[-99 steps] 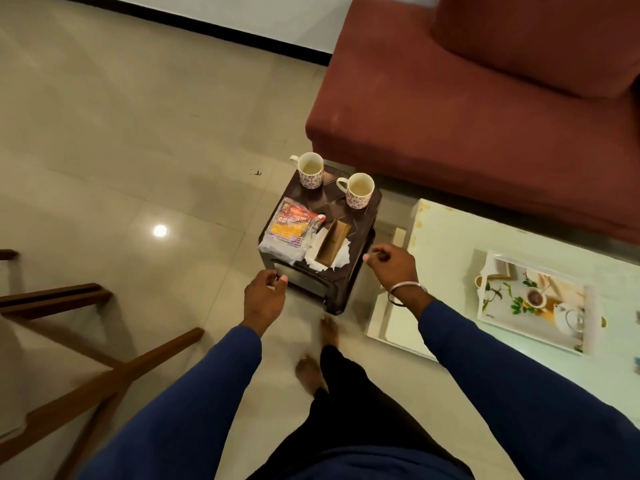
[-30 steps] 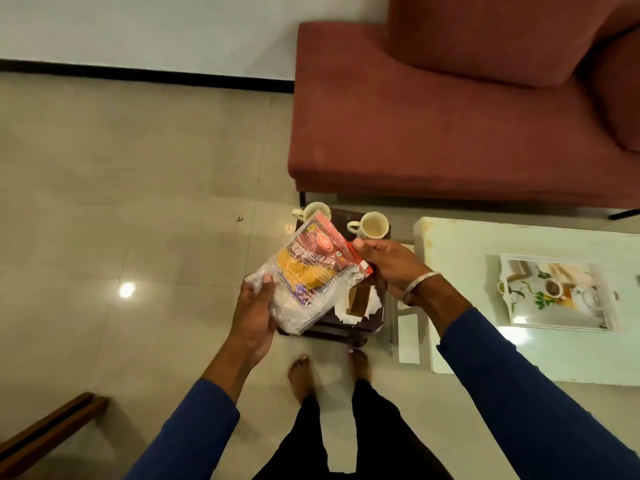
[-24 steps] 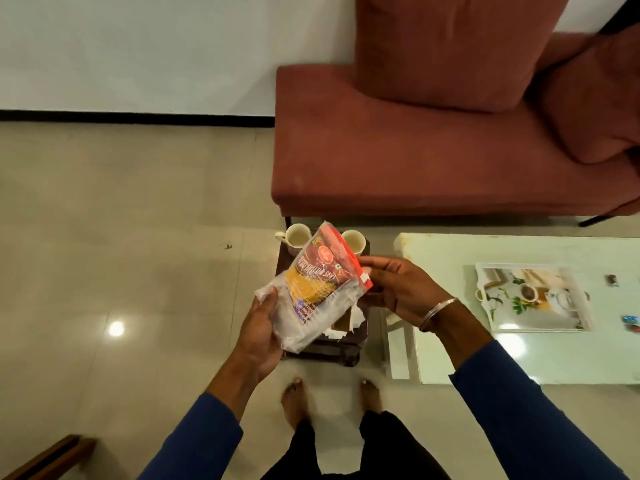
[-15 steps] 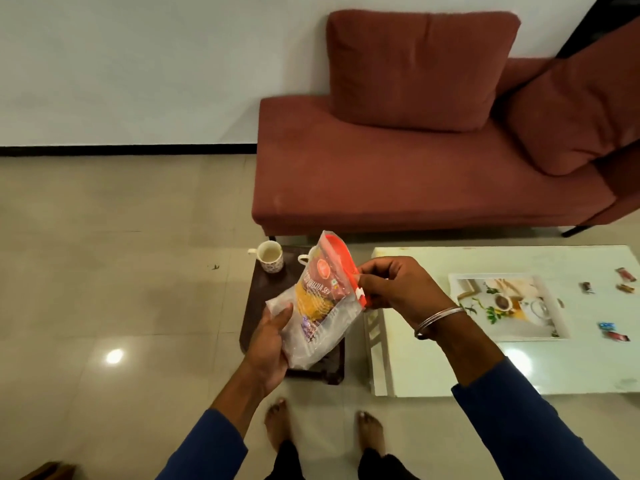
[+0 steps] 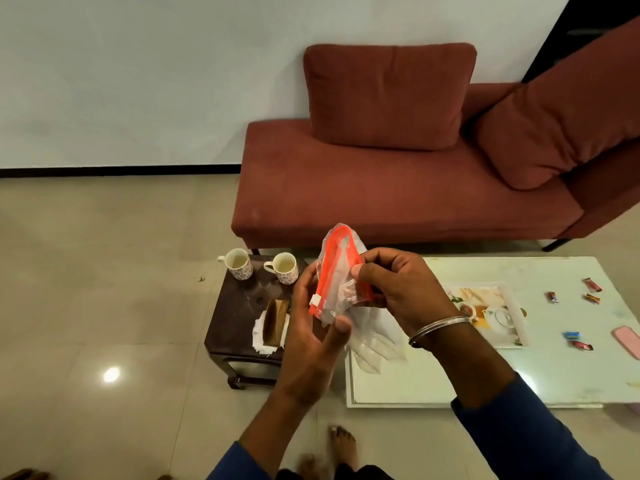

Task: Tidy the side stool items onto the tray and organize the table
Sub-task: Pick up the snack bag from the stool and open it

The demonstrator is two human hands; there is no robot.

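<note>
The snack packet is turned edge-on at the centre of the frame, so its printed face is hidden and only the orange zip strip and clear plastic show; its lower part trails behind the right wrist and blurs into the table edge. The left hand covers the packet's left side and part of the stool's right edge. The tray, right of centre, is partly hidden by the right forearm, and its picture is washed out by glare. The person's feet are cut off at the bottom edge.

The left hand rises from the lower middle, palm toward the packet, fingers curled behind it and thumb pressed on the plastic below the zip. The right hand comes in from the lower right, a metal bangle on the wrist, fingers and thumb bent and pinching the packet near its top.

The stool stands left of centre with two mugs at its far edge and a brown napkin holder on white napkins. Small wrapped sweets lie on the pale table at the right.
</note>
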